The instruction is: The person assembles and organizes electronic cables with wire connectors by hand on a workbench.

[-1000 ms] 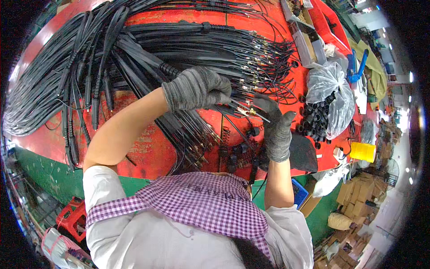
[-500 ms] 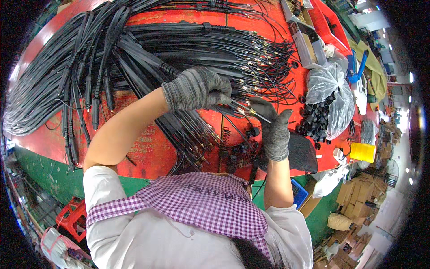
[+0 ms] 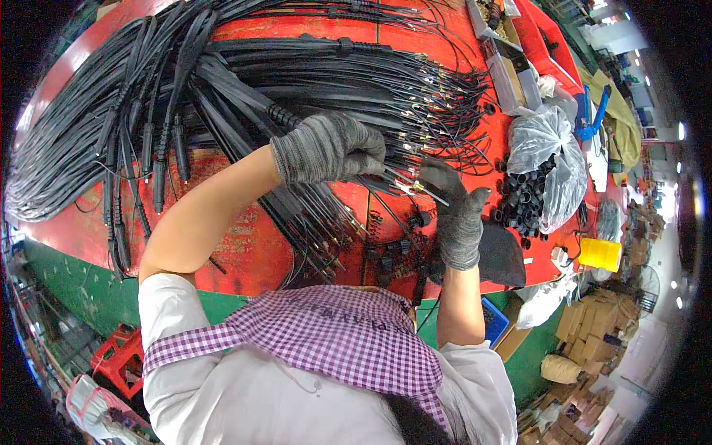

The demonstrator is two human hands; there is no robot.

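— What have you got in each grip?

— My left hand [image 3: 330, 148], in a grey knit glove, is curled shut over a bundle of thin black cables with small metal end fittings [image 3: 386, 182]. It rests near the middle of the red table [image 3: 222, 245]. My right hand [image 3: 456, 215], gloved the same, pinches the tip of one cable from that bundle [image 3: 430, 191] between thumb and forefinger, just right of the left fist.

— How do they handle?

— Light and limp, I judge. Each one sags and bends freely, so the bundle wants to be clamped whole or it fans out. The sheath looks smooth and the knit gloves should bite on it. The ends are the delicate part: small fittings on fine wire, easy to kink. I'd take hold of the sheath just behind the fitting, not on the bare tip.

— Room to move?

— Tight on the left and far side. The big heap of long black cables [image 3: 111, 133] covers most of the table there, and loose ends snag on one another. To the right sits a clear plastic bag of short black tubes [image 3: 545, 174], near my right hand, with a yellow tub [image 3: 599, 254] by the right edge. The near edge runs close under my wrists, and more black parts [image 3: 393, 248] lie on the strip between.
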